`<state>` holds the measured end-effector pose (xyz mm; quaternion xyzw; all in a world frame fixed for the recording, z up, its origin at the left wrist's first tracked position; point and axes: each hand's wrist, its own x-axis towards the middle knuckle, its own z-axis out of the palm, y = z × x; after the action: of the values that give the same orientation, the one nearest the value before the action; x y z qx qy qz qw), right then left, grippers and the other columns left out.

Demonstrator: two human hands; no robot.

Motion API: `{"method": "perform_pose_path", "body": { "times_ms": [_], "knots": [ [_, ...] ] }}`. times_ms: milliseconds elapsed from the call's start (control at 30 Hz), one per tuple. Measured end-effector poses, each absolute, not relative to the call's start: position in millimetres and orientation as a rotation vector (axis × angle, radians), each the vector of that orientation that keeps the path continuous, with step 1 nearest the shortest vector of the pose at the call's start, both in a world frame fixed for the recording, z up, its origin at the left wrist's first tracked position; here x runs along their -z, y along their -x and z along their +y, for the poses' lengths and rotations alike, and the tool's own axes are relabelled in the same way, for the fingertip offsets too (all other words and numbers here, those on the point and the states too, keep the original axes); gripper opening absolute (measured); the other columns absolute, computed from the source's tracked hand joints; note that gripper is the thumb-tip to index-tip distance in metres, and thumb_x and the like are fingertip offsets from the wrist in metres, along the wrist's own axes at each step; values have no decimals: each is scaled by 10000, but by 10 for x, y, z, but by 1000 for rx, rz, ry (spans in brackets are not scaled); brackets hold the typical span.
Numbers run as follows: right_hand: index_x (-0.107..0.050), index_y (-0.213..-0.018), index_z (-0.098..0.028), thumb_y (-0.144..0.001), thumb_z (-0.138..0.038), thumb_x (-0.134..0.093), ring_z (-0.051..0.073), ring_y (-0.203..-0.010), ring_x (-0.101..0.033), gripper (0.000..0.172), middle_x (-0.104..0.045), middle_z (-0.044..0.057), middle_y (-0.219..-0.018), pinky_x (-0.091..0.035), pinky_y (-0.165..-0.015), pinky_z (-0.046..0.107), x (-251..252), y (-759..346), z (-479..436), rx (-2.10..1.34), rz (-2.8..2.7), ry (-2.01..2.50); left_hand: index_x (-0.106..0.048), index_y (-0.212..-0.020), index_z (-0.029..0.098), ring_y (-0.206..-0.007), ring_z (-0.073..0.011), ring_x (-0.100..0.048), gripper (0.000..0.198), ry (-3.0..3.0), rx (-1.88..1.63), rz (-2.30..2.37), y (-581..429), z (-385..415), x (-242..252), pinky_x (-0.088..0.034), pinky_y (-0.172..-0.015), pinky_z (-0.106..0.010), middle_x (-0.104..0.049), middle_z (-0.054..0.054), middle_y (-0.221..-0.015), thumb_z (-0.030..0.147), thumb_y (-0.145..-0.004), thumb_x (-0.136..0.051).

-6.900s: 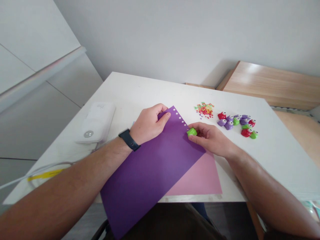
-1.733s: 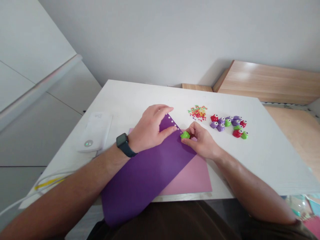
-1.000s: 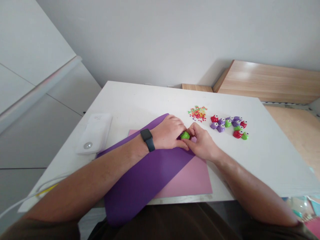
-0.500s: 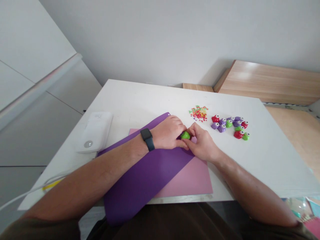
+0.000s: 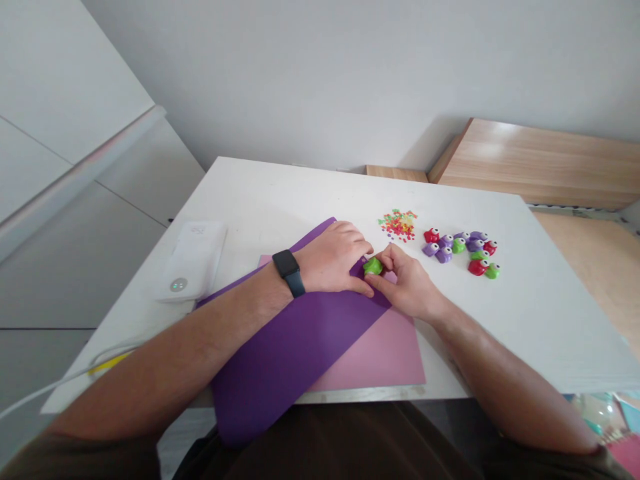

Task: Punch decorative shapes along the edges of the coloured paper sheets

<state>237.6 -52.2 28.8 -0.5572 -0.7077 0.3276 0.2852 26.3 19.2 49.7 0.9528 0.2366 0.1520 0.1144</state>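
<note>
A green craft punch (image 5: 373, 267) sits at the edge of a purple paper sheet (image 5: 300, 353), gripped between the thumb and fingers of my right hand (image 5: 407, 280). My left hand (image 5: 336, 259) rests palm down over the same sheet, left of the punch. Its thumb and fingers are spread apart, and purple paper shows between them. Beneath the purple sheet lies a pink sheet (image 5: 377, 353). How far the paper goes into the punch is hidden.
Small coloured paper cut-outs (image 5: 399, 225) are heaped beyond my right hand. Several red, purple and green craft punches (image 5: 459, 246) stand to the right on the white table (image 5: 525, 320). A white device (image 5: 193, 260) and a cable (image 5: 65, 380) lie at the left.
My left thumb and fingers have spread and come away from the punch. More of the green punch shows now, still in my right hand. The purple sheet's far corner has shifted slightly.
</note>
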Motion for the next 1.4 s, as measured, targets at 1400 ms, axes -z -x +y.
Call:
{"method": "perform_pose_path", "body": {
  "times_ms": [1400],
  "knots": [
    [-400, -834, -257, -885, -303, -710, 163, -722, -501, 317, -566, -40, -781, -399, -691, 322, -355, -2421, -507, -908, -2017, 1523, -732, -969, 169, -940, -237, -731, 163, -2676, -490, 811, -205, 220, -502, -521, -947, -399, -797, -72, -990, 116, -958, -578]
  ]
}}
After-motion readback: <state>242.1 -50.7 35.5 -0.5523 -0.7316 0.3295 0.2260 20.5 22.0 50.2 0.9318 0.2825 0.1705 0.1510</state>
